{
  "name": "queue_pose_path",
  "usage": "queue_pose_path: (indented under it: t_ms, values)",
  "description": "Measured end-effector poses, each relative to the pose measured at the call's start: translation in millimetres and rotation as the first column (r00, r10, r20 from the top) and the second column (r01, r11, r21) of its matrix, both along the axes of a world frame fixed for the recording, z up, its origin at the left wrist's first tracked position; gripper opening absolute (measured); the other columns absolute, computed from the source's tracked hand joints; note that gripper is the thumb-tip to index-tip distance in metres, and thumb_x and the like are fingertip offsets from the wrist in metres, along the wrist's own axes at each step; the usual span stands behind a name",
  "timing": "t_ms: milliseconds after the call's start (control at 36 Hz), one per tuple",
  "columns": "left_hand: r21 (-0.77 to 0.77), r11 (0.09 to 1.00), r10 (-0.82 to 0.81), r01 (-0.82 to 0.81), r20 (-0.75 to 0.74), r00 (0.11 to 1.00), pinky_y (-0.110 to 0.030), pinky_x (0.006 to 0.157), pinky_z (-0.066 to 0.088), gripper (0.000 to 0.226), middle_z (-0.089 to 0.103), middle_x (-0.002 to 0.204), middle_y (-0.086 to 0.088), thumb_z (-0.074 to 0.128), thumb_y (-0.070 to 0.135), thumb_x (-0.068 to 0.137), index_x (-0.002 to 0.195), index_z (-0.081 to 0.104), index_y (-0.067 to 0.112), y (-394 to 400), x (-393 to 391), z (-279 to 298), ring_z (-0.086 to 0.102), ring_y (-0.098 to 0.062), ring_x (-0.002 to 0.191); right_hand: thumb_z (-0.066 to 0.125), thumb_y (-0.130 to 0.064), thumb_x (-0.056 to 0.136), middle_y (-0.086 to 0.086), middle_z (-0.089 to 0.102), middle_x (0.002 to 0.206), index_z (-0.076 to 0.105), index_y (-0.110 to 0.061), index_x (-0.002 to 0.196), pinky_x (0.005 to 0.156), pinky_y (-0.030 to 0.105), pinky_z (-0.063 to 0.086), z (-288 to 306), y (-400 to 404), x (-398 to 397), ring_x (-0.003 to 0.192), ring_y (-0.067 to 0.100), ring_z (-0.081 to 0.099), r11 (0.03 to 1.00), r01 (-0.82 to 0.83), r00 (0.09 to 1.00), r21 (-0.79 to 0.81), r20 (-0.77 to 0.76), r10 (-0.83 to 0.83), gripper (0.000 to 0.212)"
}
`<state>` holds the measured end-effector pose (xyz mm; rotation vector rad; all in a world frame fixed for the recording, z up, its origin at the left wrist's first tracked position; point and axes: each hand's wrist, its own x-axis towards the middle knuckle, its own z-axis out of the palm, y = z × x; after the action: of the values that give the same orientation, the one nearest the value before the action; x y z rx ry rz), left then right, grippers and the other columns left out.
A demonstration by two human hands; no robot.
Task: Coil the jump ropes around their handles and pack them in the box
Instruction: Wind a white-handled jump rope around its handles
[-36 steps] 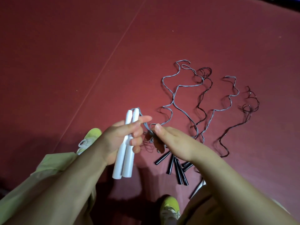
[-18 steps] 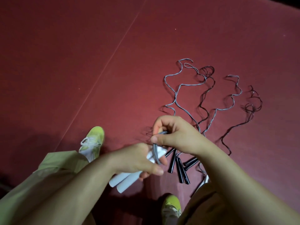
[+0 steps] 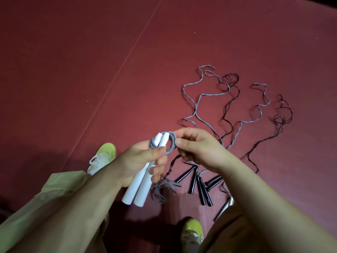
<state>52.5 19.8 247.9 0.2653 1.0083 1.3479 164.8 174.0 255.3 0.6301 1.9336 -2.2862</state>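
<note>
Pinching the grey rope coil (image 3: 170,144) between thumb and fingertips, the right hand (image 3: 197,147) holds it against the top of the two white handles (image 3: 145,172), which the left hand (image 3: 140,162) grips side by side in curled fingers, tilted with their lower ends toward the person. Loose rope hangs blurred below the left hand's fingers, just beside the black handles (image 3: 198,187) lying on the red floor (image 3: 91,70). The other jump ropes (image 3: 228,106) trail wavily across the floor beyond the hands, and no box is in view.
</note>
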Motion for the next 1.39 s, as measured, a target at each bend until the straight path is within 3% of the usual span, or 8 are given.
queue_pose_path:
  t_ms: [250, 444, 806, 917, 1056, 1139, 1278, 1389]
  values:
    - [-0.079, 0.997, -0.008, -0.008, -0.193, 0.981, -0.025, 0.043, 0.041, 0.023, 0.051, 0.058, 0.001, 0.06, 0.004, 0.09, 0.109, 0.05, 0.011, 2, 0, -2, 0.044, -0.013, 0.043, 0.071, -0.008, 0.085, -0.013, 0.046, 0.047, 0.061, -0.014, 0.074, 0.042, 0.01, 0.029, -8, -1, 0, 0.039, -0.001, 0.036, 0.955, 0.114, 0.987, 0.272, 0.079, -0.141, 0.016]
    - [-0.138, 0.988, -0.008, -0.063, -0.46, 0.888, -0.027, 0.045, 0.042, 0.031, 0.053, 0.057, 0.002, 0.06, 0.003, 0.09, 0.116, 0.049, 0.015, 4, 1, -8, 0.046, -0.017, 0.046, 0.078, -0.03, 0.078, 0.0, 0.042, 0.052, 0.046, -0.015, 0.061, 0.05, 0.026, 0.028, -17, -7, -4, 0.048, 0.012, 0.032, 0.898, 0.115, 0.961, 0.425, 0.18, -0.209, 0.04]
    - [-0.166, 0.976, 0.04, -0.142, -0.501, 0.864, -0.027, 0.047, 0.041, 0.009, 0.052, 0.059, 0.0, 0.052, 0.023, 0.097, 0.106, 0.053, 0.021, 6, -1, -13, 0.046, -0.017, 0.047, 0.072, -0.038, 0.084, -0.001, 0.047, 0.056, 0.051, -0.015, 0.067, 0.054, 0.028, 0.031, -5, -11, -2, 0.05, 0.011, 0.037, 0.805, -0.083, 0.96, 0.587, 0.265, -0.095, 0.036]
    - [-0.218, 0.956, 0.05, -0.197, -0.539, 0.841, -0.024, 0.045, 0.041, 0.009, 0.052, 0.06, 0.0, 0.053, 0.021, 0.097, 0.106, 0.052, 0.019, 4, -6, -20, 0.045, -0.013, 0.045, 0.064, -0.024, 0.088, 0.001, 0.061, 0.077, 0.063, -0.017, 0.104, 0.068, 0.034, 0.042, 3, -14, 1, 0.075, 0.022, 0.055, 0.54, -0.402, 0.91, 0.74, 0.389, 0.146, 0.018]
    - [-0.336, 0.937, -0.162, -0.095, -0.66, 0.734, -0.026, 0.051, 0.043, 0.009, 0.056, 0.067, 0.001, 0.057, 0.027, 0.094, 0.101, 0.051, 0.024, 2, -5, -35, 0.049, -0.015, 0.052, 0.055, -0.026, 0.091, 0.003, 0.064, 0.093, 0.063, -0.016, 0.097, 0.073, 0.038, 0.046, 10, -13, 7, 0.09, 0.029, 0.056, 0.246, -0.504, 0.858, 0.828, 0.449, 0.248, 0.014]
    - [-0.388, 0.922, -0.279, 0.011, -0.641, 0.715, -0.025, 0.052, 0.043, 0.013, 0.055, 0.07, 0.001, 0.056, 0.027, 0.093, 0.104, 0.051, 0.022, 2, -1, -36, 0.048, -0.014, 0.053, 0.06, -0.025, 0.091, -0.002, 0.069, 0.096, 0.07, -0.021, 0.101, 0.075, 0.033, 0.046, 19, -7, 9, 0.09, 0.019, 0.059, 0.307, -0.443, 0.886, 0.842, 0.358, 0.296, 0.014]
    - [-0.403, 0.893, -0.416, 0.2, -0.571, 0.708, -0.026, 0.052, 0.044, 0.011, 0.055, 0.067, 0.002, 0.059, 0.023, 0.092, 0.096, 0.05, 0.018, 5, 14, -28, 0.049, -0.015, 0.054, 0.074, -0.012, 0.083, -0.019, 0.064, 0.067, 0.066, -0.031, 0.076, 0.062, 0.015, 0.043, 26, 1, 12, 0.065, -0.002, 0.059, 0.662, -0.306, 0.95, 0.684, 0.178, 0.256, 0.022]
    - [-0.307, 0.878, -0.478, 0.367, -0.522, 0.707, -0.026, 0.048, 0.044, 0.012, 0.053, 0.062, 0.004, 0.054, 0.011, 0.095, 0.089, 0.047, 0.019, 6, 28, -18, 0.048, -0.015, 0.051, 0.079, -0.006, 0.077, -0.01, 0.058, 0.06, 0.058, -0.025, 0.071, 0.057, 0.021, 0.043, 22, 3, 11, 0.056, 0.004, 0.051, 0.833, -0.232, 0.972, 0.502, 0.093, 0.215, 0.029]
